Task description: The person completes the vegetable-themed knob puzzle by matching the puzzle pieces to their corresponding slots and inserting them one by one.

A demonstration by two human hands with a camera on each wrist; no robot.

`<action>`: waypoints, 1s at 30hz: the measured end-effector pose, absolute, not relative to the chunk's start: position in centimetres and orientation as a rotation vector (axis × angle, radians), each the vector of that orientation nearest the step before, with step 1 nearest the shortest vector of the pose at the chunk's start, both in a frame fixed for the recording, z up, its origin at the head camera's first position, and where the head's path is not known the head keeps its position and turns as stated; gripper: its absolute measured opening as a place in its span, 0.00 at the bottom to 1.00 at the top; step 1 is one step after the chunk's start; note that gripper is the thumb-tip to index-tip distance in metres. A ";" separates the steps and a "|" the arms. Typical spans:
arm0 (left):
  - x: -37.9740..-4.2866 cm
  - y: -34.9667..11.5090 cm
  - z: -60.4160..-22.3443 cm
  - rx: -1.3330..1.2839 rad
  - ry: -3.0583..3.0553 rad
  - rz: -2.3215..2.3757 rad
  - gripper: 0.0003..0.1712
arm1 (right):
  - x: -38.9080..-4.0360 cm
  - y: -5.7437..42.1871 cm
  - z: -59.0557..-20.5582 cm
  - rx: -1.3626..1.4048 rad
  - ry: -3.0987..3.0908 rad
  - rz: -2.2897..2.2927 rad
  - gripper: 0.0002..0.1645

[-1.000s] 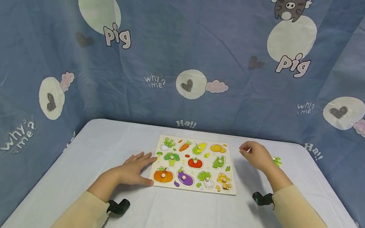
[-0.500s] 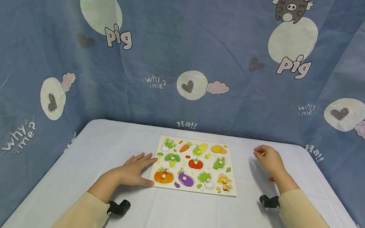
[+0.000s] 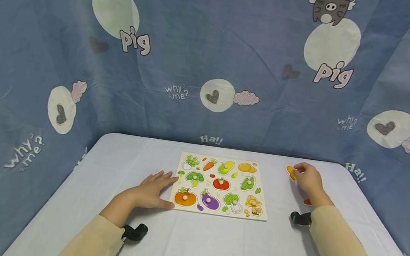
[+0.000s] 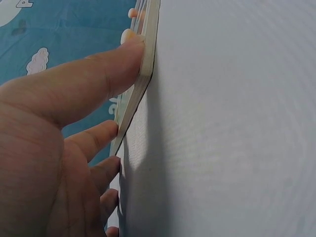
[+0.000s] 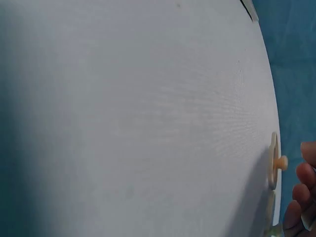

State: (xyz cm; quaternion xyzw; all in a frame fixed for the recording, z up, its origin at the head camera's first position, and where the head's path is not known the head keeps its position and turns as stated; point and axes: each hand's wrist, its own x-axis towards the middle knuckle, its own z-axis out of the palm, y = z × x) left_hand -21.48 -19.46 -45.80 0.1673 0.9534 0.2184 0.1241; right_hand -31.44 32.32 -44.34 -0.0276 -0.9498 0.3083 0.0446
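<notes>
Near the table's middle lies a wooden knob puzzle board (image 3: pixel 221 189) printed with vegetables. My left hand (image 3: pixel 150 191) is spread at its left edge; in the left wrist view the thumb (image 4: pixel 118 66) rests on the board's corner. At the right, my right hand (image 3: pixel 309 178) is beside a yellow potato puzzle piece (image 3: pixel 291 172). The right wrist view shows the piece's knob (image 5: pixel 281 163) with a gap to the loosely bent fingers (image 5: pixel 303 173). An orange-red piece (image 3: pixel 307 201) peeks out beside the right wrist, mostly hidden.
A white cloth covers the table (image 3: pixel 212 244). Behind it hangs a blue patterned curtain (image 3: pixel 182 60). Several pieces with knobs sit in the board, among them a tomato (image 3: pixel 221 183) and an eggplant (image 3: pixel 210 200). Black wrist cameras (image 3: pixel 135 232) stick out from both sleeves.
My right hand has moved right, away from the board, with the potato piece, which now shows apart from the fingers. My left hand has stayed at the board's edge.
</notes>
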 end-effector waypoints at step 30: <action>-21.3 -19.3 -45.4 0.473 2.775 0.635 0.54 | -33.0 32.1 -44.8 -0.191 -2.993 0.909 0.13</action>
